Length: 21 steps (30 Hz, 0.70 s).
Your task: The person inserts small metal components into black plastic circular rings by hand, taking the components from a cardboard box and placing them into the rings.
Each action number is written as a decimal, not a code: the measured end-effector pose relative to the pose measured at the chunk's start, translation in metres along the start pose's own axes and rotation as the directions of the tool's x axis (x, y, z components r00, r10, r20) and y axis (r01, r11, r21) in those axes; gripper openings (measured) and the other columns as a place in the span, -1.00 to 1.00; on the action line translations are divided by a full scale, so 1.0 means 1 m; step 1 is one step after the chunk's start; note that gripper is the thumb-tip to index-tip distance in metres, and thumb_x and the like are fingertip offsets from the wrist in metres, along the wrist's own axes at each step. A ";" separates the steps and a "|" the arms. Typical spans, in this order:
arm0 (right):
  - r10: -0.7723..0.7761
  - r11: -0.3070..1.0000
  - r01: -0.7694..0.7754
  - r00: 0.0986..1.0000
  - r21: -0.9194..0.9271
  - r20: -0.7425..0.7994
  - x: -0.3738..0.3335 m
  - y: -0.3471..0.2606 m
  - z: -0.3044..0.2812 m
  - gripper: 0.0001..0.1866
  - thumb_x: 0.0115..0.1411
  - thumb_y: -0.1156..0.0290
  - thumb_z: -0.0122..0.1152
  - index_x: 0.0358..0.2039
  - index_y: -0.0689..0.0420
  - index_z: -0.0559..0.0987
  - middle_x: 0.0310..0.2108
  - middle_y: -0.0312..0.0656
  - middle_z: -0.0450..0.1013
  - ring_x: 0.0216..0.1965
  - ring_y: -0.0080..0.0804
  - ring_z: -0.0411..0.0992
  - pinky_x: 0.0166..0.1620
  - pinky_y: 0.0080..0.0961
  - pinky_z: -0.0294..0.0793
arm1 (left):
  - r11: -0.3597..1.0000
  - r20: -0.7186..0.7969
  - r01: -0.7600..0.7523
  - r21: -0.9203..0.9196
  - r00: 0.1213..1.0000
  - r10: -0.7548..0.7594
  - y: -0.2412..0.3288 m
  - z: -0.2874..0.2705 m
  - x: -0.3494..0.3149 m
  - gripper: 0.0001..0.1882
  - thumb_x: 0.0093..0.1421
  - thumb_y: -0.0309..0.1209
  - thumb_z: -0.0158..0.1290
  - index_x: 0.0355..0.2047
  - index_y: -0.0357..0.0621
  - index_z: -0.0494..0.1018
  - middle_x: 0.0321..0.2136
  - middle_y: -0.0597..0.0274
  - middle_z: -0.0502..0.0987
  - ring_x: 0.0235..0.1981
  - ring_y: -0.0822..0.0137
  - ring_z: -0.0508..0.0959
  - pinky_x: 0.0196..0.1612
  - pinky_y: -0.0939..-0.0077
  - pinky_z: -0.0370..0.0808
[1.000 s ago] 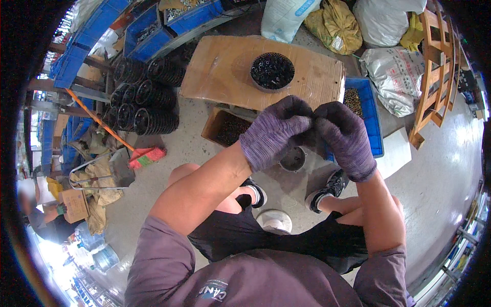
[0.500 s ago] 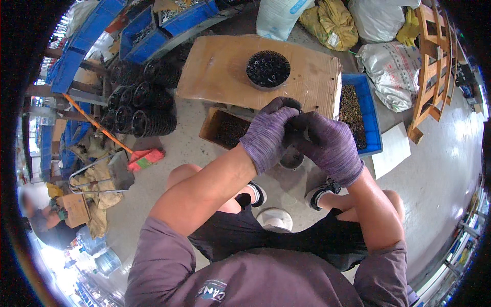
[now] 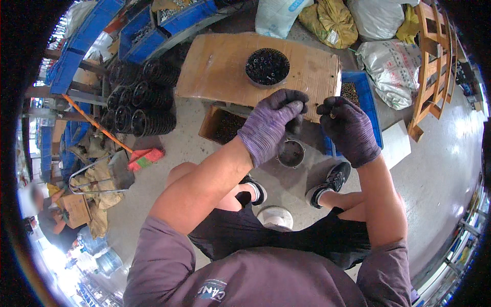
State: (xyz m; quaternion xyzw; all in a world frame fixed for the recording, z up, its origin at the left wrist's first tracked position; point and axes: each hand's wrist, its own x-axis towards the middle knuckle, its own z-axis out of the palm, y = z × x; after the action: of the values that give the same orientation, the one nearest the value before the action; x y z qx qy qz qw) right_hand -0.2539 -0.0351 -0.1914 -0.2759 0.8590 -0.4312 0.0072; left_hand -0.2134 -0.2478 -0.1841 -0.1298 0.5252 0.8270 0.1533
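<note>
My left hand, in a purple knit glove with dark fingers, hangs over the near edge of the cardboard-topped surface. Its fingers are closed, thumb pressed to them; whatever they hold is hidden. To the right, apart from it, my gloved right hand is curled in a pinch around a small brass-coloured part. Beyond both hands a round black container of small dark rings stands on the cardboard. Below and between the hands, a round metal tin sits lower down.
A blue bin of small brass-coloured parts adjoins the cardboard's right side. Under its left side is an open carton of dark parts. Black coils are stacked at left, near a red broom. Sacks and a wooden pallet stand far right.
My hands were together over the tin and have parted. The right hand moved right, towards the blue bin; the left shifted slightly and turned. The tin is now in fuller view.
</note>
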 end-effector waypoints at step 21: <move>0.364 0.457 -0.458 0.879 0.763 0.309 0.008 -0.034 -0.009 -0.73 0.29 0.37 0.12 -0.06 0.23 0.51 -0.23 -0.22 0.52 -0.19 -0.52 0.47 -0.10 -0.55 0.50 | 0.939 0.036 -0.070 0.338 0.997 0.062 0.013 -0.001 -0.003 -0.79 0.30 -0.33 0.08 -0.10 -0.07 0.53 -0.22 0.33 0.57 -0.24 0.53 0.51 -0.19 0.59 0.47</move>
State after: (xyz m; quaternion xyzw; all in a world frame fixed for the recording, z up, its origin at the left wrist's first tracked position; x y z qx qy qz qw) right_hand -0.2470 -0.0488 -0.1585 -0.0466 0.5988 -0.7484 0.2813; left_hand -0.2157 -0.2543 -0.1727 -0.0736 0.6616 0.7306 0.1519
